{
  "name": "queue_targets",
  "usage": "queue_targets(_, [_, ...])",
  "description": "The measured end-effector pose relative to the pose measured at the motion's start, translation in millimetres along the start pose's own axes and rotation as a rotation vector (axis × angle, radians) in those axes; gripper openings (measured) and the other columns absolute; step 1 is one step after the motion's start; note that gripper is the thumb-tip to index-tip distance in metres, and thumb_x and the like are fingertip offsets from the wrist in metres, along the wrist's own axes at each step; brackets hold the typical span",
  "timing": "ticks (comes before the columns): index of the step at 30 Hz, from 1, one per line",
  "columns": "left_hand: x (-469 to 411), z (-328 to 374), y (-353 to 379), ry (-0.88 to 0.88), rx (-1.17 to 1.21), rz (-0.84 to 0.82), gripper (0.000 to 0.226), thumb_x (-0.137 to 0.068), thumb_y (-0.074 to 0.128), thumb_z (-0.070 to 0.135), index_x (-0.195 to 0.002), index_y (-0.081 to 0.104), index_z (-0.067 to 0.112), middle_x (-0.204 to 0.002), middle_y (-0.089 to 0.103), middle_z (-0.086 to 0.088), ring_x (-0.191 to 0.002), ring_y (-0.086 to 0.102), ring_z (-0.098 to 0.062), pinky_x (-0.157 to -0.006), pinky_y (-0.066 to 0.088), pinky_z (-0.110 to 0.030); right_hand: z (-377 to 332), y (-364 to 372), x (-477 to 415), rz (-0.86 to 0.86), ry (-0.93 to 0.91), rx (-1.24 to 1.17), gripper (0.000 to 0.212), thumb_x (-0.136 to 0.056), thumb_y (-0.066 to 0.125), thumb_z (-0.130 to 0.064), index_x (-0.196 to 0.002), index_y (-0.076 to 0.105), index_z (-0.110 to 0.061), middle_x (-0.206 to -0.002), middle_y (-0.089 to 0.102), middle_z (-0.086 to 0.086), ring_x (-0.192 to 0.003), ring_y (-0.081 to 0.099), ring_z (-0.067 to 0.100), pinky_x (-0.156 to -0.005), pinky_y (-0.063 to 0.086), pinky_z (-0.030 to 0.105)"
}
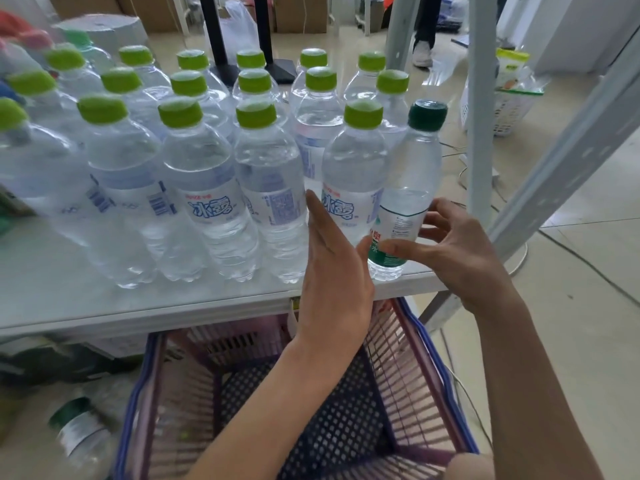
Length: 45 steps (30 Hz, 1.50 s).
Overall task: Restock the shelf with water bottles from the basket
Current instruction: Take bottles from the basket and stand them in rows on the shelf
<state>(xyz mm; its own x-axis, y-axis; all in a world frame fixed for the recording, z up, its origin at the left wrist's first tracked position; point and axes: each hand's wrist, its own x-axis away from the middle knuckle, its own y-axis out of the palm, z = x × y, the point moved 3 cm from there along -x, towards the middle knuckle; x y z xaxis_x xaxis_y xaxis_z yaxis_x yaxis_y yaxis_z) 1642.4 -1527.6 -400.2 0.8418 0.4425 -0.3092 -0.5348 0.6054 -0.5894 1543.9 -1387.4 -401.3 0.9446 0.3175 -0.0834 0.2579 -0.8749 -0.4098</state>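
Several clear water bottles with lime-green caps (201, 168) stand in rows on the white shelf (104, 306). At the shelf's front right corner stands a bottle with a dark green cap (412, 174), upright beside the last lime-capped one. My right hand (464, 258) grips its label between thumb and fingertips. With fingers straight, my left hand (332, 282) rests flat against the neighbouring lime-capped bottle, its thumb touching the dark-capped bottle's base. Below the shelf, the pink mesh basket (433, 358) with a blue rim shows no bottles inside.
A white shelf post (481, 98) and a slanted brace (554, 174) rise just right of the corner. Another dark-capped bottle (79, 431) lies low at the left, beside the basket. A white basket (509, 105) and a person's shoe (422, 53) are on the floor behind.
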Motion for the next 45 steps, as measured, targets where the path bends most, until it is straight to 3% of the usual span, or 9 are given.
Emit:
queue_targets(7, [2.2, 4.0, -11.4, 0.056, -0.015, 0.016, 0.098, -0.101, 0.059, 0.037, -0.160, -0.020, 0.030, -0.173, 0.004, 0.002, -0.155, 0.028, -0.022, -0.116, 0.039, -0.042, 3.8, 2.9, -3.3, 0.002, -0.015, 0.002, 0.081, -0.051, 0.093, -0.055, -0.121, 0.068, -0.024, -0.114, 0.074, -0.009, -0.109, 0.070, 0.011, -0.097, 0.057, 0.046])
queue_targets(11, [1.5, 4.5, -15.0, 0.020, -0.140, -0.034, 0.095, -0.103, 0.055, 0.039, -0.161, -0.017, 0.018, -0.172, 0.013, -0.006, -0.150, 0.038, -0.028, -0.114, 0.042, -0.040, 4.8, 2.7, -3.5, -0.002, -0.014, 0.001, 0.081, -0.052, 0.094, -0.054, -0.122, 0.067, -0.023, -0.114, 0.074, -0.009, -0.109, 0.070, 0.011, -0.098, 0.057, 0.046])
queue_targets(15, [6.9, 8.3, -17.0, 0.021, -0.274, 0.040, 0.089, -0.102, 0.059, 0.033, -0.163, 0.001, 0.002, -0.158, 0.036, -0.016, -0.143, 0.045, -0.029, -0.112, 0.045, -0.036, 5.2, 3.2, -3.3, -0.001, -0.010, -0.005, 0.083, -0.050, 0.094, -0.056, -0.122, 0.067, -0.024, -0.114, 0.074, -0.009, -0.110, 0.070, 0.011, -0.098, 0.056, 0.046])
queue_targets(20, [8.6, 7.6, -22.9, 0.082, -0.413, 0.135, 0.085, -0.093, 0.074, 0.026, -0.157, 0.028, -0.005, -0.131, 0.058, -0.018, -0.119, 0.060, -0.031, -0.098, 0.055, -0.036, 3.8, 5.3, -1.7, 0.009, 0.001, -0.006, 0.083, -0.051, 0.093, -0.056, -0.123, 0.067, -0.024, -0.114, 0.074, -0.009, -0.109, 0.069, 0.011, -0.100, 0.056, 0.046])
queue_targets(24, [10.4, 6.7, -25.9, 0.096, -0.388, 0.129, 0.083, -0.092, 0.075, 0.021, -0.156, 0.029, -0.006, -0.125, 0.049, -0.018, -0.111, 0.062, -0.027, -0.095, 0.057, -0.034, 1.4, 6.8, -1.2, 0.031, 0.001, -0.009, 0.083, -0.049, 0.095, -0.056, -0.120, 0.068, -0.024, -0.111, 0.074, -0.010, -0.107, 0.070, 0.009, -0.097, 0.057, 0.044])
queue_targets(30, [16.2, 6.4, -30.8, 0.108, -0.235, 0.173, 0.082, -0.088, 0.077, 0.011, -0.152, 0.027, 0.003, -0.129, 0.049, -0.014, -0.118, 0.061, -0.029, -0.096, 0.059, -0.037, -0.4, 9.2, -0.5, 0.030, -0.005, 0.014, 0.084, -0.049, 0.094, -0.058, -0.121, 0.067, -0.024, -0.111, 0.074, -0.010, -0.106, 0.070, 0.009, -0.097, 0.058, 0.043])
queue_targets(36, [12.9, 5.0, -37.7, 0.107, -0.170, 0.105, 0.033, -0.093, 0.072, 0.012, -0.118, 0.050, 0.007, -0.108, 0.052, -0.007, -0.086, 0.065, -0.022, -0.067, 0.056, -0.027, -1.5, 13.4, 1.7, 0.026, -0.008, 0.072, 0.098, -0.037, 0.088, -0.068, -0.123, 0.062, -0.027, -0.113, 0.072, -0.013, -0.108, 0.067, 0.009, -0.097, 0.057, 0.045])
queue_targets(39, [12.6, 2.9, -37.6, 0.090, -0.206, 0.054, 0.020, -0.100, 0.062, 0.019, -0.114, 0.052, 0.008, -0.100, 0.052, -0.003, -0.078, 0.060, -0.022, -0.064, 0.051, -0.031, -3.3, 15.9, 2.2, 0.022, -0.016, 0.075, 0.098, -0.038, 0.087, -0.065, -0.124, 0.062, -0.025, -0.114, 0.072, -0.011, -0.108, 0.067, 0.009, -0.097, 0.057, 0.044])
queue_targets(45, [12.3, -1.1, -38.7, 0.108, -0.203, 0.070, 0.015, -0.102, 0.059, 0.023, -0.104, 0.052, 0.010, -0.089, 0.054, -0.001, -0.072, 0.046, -0.016, -0.065, 0.040, -0.028, -4.2, 17.1, 3.3, 0.039, -0.033, 0.071, 0.097, -0.039, 0.088, -0.065, -0.123, 0.064, -0.022, -0.113, 0.072, -0.009, -0.107, 0.069, 0.012, -0.094, 0.059, 0.044])
